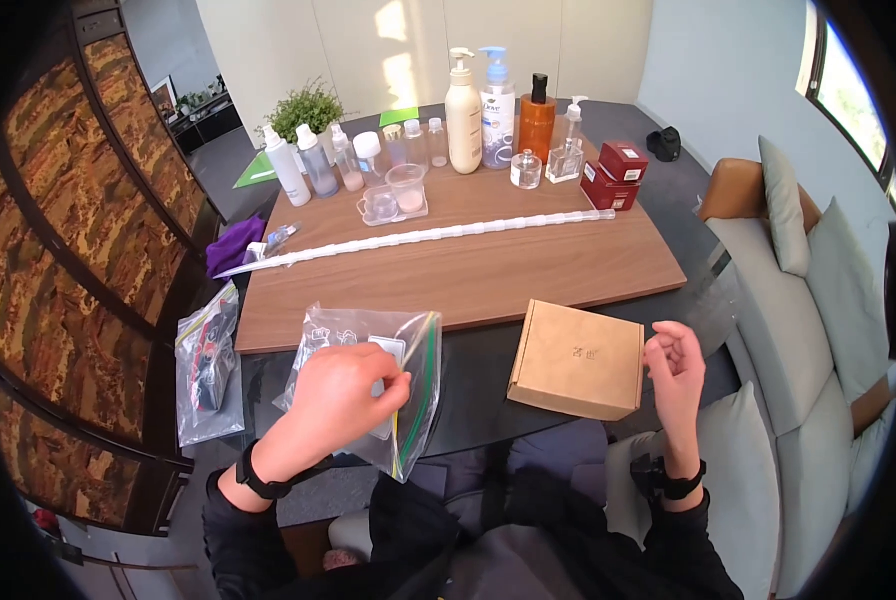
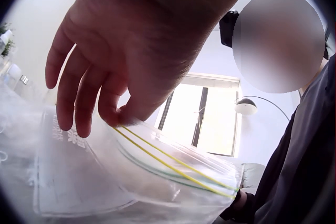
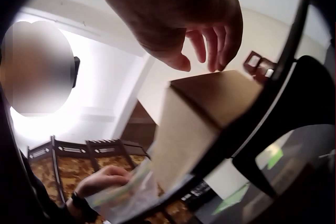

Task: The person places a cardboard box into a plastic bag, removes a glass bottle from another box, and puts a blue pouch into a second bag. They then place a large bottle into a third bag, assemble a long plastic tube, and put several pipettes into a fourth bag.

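Observation:
My left hand pinches the zip edge of a clear zip bag between thumb and index finger. Yellow and green lines run along the seal, and a white card-like piece shows inside it. In the left wrist view, the other fingers hang over the bag. A closed brown cardboard box with small dark marks on its lid sits at the table's near edge. Just right of it, my right hand is raised with loosely curled fingers, holding nothing. The right wrist view has those fingers above the box.
A long white plastic strip crosses the wooden board. Pump bottles, small bottles, jars and red boxes line the back. Another filled zip bag lies at left, near a purple cloth. A sofa stands right.

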Available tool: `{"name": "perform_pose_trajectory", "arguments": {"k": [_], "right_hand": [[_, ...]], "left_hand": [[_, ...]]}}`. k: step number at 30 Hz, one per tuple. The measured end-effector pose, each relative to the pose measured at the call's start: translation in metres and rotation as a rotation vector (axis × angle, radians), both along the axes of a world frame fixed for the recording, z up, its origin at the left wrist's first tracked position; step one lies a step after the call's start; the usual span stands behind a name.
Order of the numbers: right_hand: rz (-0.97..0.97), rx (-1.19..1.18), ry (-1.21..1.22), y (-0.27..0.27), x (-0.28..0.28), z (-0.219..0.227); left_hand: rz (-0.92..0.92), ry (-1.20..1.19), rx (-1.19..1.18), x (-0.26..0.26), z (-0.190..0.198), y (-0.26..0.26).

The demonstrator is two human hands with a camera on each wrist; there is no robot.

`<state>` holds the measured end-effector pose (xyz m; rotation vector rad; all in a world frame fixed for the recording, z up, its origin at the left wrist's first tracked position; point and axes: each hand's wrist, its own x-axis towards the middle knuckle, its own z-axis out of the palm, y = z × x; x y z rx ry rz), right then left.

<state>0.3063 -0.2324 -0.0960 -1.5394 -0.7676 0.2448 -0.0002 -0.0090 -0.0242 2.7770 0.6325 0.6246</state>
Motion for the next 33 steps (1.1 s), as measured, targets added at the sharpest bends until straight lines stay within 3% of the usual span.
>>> {"name": "perform_pose_trajectory", "arguments": {"k": [2, 3, 7, 14, 17, 21, 28, 30, 31, 33], "right_hand": [[-0.116, -0.257, -0.663, -0.007, 0.007, -0.018], [0.027, -0.265, -0.509, -0.01, 0.01, -0.024], [0.198, -0.272, -0.162, -0.025, 0.003, -0.026], [0.19, -0.317, -0.226, -0.035, -0.047, -0.022], [0.144, -0.424, -0.457, -0.038, -0.058, -0.024], [0.129, -0.404, -0.447, -0.042, -0.066, -0.024], [0.285, -0.29, -0.311, -0.058, -0.067, -0.02], [0.242, -0.17, 0.167, -0.061, -0.06, -0.029], [0.23, -0.12, 0.264, -0.058, -0.053, -0.028], [0.355, -0.265, 0.448, -0.056, -0.032, -0.033]], "left_hand": [[-0.06, 0.038, -0.005, 0.006, -0.007, 0.004], [-0.091, 0.056, -0.008, 0.008, -0.011, 0.005], [-0.14, 0.119, -0.014, 0.02, -0.022, 0.009], [-0.215, 0.154, -0.022, 0.037, -0.032, 0.007], [-0.28, 0.187, -0.07, 0.047, -0.041, 0.009], [-0.395, 0.188, -0.082, 0.059, -0.048, 0.007], [-0.438, 0.168, -0.052, 0.063, -0.052, 0.009], [-0.454, 0.144, -0.047, 0.063, -0.053, 0.009], [-0.461, 0.132, -0.044, 0.063, -0.053, 0.009], [-0.452, 0.146, -0.026, 0.064, -0.053, 0.008]]}}
